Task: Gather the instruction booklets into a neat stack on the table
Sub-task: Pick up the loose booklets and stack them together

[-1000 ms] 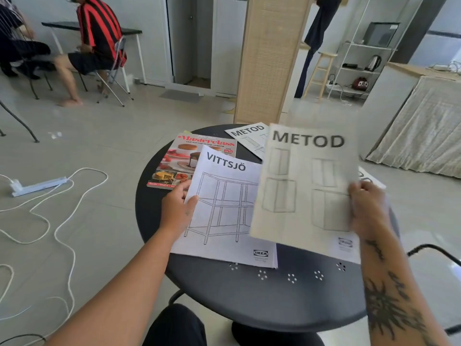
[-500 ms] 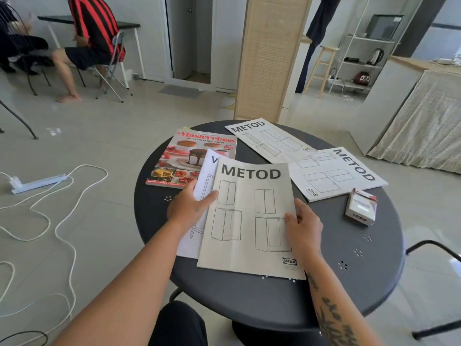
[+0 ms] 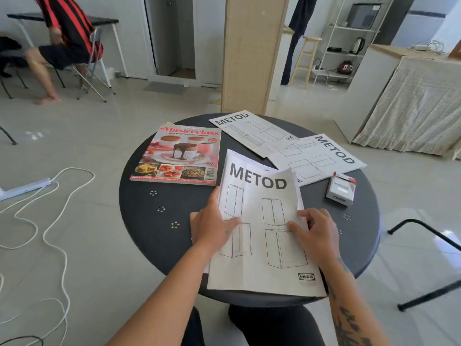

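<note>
While 2 booklets [image 3: 287,143] lie apart, the round table [image 3: 159,221] stands on tiles [image 3: 74,136].

Pale glossy floor tiles [image 3: 104,245] reflect daylight from the right side of the room. A white power strip [image 3: 25,188] lies on the floor at the left, its white cable [image 3: 53,236] looping across the tiles. A tall pillar clad in woven beige matting [image 3: 252,53] stands in the middle distance, with a white door recess [image 3: 172,36] to its left. Further right are a light wooden stool [image 3: 305,58] and a white wire shelving unit [image 3: 349,38] carrying a kettle and small appliances. A counter draped in cream cloth [image 3: 419,106] fills the right edge. At the far left a person in a red-and-black striped shirt [image 3: 67,23] sits on a folding chair.
</note>
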